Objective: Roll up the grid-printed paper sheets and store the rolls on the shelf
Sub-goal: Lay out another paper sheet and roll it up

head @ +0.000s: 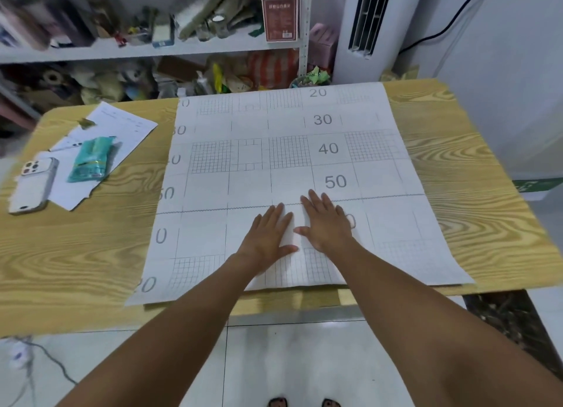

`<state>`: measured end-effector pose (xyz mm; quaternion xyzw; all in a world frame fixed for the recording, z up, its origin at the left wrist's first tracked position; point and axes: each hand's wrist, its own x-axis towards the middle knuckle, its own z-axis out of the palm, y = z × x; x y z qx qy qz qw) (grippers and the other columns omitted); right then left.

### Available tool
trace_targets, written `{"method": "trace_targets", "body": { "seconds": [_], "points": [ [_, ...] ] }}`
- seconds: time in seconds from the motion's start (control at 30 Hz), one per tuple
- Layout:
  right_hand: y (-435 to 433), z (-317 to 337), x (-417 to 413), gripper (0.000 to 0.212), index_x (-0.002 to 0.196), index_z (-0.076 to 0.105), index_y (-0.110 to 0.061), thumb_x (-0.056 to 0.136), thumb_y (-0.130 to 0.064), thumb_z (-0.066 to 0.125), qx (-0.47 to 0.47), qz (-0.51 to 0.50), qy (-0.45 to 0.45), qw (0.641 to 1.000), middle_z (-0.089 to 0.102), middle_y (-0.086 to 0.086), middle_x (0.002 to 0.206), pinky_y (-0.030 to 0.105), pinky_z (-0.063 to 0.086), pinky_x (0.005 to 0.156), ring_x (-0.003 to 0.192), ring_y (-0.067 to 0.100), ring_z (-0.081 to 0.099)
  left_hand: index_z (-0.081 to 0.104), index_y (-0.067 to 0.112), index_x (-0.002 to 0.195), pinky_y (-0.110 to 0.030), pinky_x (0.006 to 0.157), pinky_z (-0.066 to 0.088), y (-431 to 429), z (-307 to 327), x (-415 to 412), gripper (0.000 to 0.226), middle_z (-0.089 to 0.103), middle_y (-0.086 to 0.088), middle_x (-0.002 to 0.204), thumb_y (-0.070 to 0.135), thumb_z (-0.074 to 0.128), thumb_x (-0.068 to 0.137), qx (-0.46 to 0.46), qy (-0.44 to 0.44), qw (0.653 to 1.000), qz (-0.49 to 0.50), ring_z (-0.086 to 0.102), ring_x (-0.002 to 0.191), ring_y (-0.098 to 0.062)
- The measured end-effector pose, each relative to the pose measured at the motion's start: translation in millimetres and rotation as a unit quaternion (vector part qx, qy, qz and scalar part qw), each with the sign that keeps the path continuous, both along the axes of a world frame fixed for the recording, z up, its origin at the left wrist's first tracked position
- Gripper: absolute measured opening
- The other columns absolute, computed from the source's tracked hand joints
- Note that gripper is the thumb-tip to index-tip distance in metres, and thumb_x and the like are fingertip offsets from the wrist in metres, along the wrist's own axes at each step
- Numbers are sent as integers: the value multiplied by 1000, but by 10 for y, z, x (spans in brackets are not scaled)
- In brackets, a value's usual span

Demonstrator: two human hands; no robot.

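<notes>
Printed in grey down the paper sheets [274, 168] — 20, 30, 40, 50 — between patches of fine grid. Spread flat, unrolled, on the wooden surface [76, 254]. Pressed on the sheets' near middle: left hand [268, 233] and right hand [327, 223], side by side, fingers straight, gripping nothing. Left of the sheets, a phone [33, 184]; beyond them, the shelf [152, 48].

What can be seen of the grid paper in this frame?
The grid paper is white, printed with thin lines, patches of fine grid and grey numbers 20, 30, 40 and 50. It lies unrolled and flat on the wood-grain table, reaching from the back edge almost to the front. A wavy line crosses it midway, apparently one sheet's edge overlapping another. The left hand and right hand rest flat on it side by side near that line, fingers straight.
</notes>
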<state>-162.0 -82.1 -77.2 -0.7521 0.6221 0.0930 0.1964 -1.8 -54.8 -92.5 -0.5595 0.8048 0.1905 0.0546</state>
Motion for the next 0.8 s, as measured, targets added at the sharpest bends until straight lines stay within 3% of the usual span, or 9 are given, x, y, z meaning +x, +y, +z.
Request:
{"method": "trace_targets", "body": {
  "seconds": [0.1,0.2,0.37,0.47,0.57,0.63,0.7,0.8],
  "points": [
    [13,18,28,71,150,6,-22,94,-49,42,-23,-11,-10,1000,-3,0,159,45,13,116,145,25,-1,2,18,146,-38,115,-1,-66,-2,-16,82,-11,-5,155,55,45,87,3,6,1000,9,-11,142,-19],
    [65,39,33,59,146,24,-19,96,-42,43,-85,2,-36,996,21,3,154,42,26,109,139,26,21,5,18,146,-39,116,2,-166,1,6,83,-7,-6,155,55,47,85,-2,3,1000,10,-8,142,-20],
    [137,103,2,46,135,42,-20,95,-43,45,-92,39,-148,984,44,0,140,39,35,102,127,21,39,12,19,145,-39,116,8,-317,67,68,82,-1,-5,156,52,54,84,2,4,1000,16,0,142,-20],
    [257,183,-1,48,118,52,-24,85,-58,52,-33,75,-188,979,48,-4,134,40,29,106,132,21,31,15,19,145,-37,115,12,-380,125,111,81,4,-3,155,50,57,82,-4,-3,1000,15,4,142,-19],
    [348,252,17,59,119,50,-27,75,-66,58,46,98,-176,978,28,-4,151,45,7,115,144,23,4,15,20,145,-37,114,13,-395,141,128,81,5,-2,155,46,59,82,-2,-9,1000,13,6,142,-19],
    [355,271,19,66,124,46,-32,71,-68,61,75,130,-150,977,19,-3,155,49,1,116,144,24,-3,15,20,144,-37,114,14,-409,127,137,78,5,-2,155,43,58,83,-5,-7,1000,10,7,142,-19],
    [337,283,10,61,124,46,-32,74,-62,63,79,164,-127,975,19,0,156,52,4,116,144,28,0,16,21,144,-37,114,16,-418,111,138,77,6,-2,155,44,57,84,-10,-12,1000,9,8,141,-19],
    [304,325,0,31,112,60,-27,84,-38,63,74,131,-171,974,36,3,149,47,18,113,142,27,15,18,21,144,-38,114,19,-452,79,130,74,6,0,155,45,56,85,16,-5,999,27,9,141,-19]
  ]
}}
